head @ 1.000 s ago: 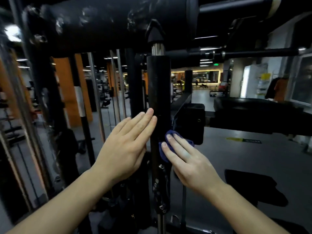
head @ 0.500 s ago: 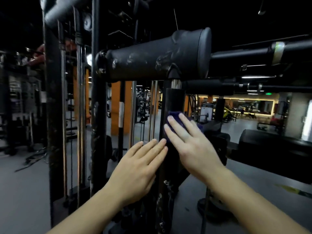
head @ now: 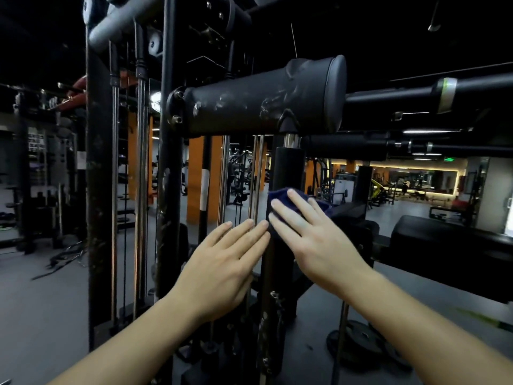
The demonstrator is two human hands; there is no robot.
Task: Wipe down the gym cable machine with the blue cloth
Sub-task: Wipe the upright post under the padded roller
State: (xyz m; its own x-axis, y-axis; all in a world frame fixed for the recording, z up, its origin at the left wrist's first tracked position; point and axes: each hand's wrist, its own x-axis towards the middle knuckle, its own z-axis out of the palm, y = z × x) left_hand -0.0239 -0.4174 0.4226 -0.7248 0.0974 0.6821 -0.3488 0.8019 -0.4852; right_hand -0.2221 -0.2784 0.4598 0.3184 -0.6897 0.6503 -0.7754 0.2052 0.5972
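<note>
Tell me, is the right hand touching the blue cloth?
Touching. The head view shows the right hand with straight fingers laid flat on the blue cloth, pressing it against the black upright post.

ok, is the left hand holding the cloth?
No, the right hand presses the blue cloth on the post; the left hand holds nothing.

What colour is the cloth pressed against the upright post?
The cloth is dark navy blue, seen best in the head view, under the right hand.
</note>
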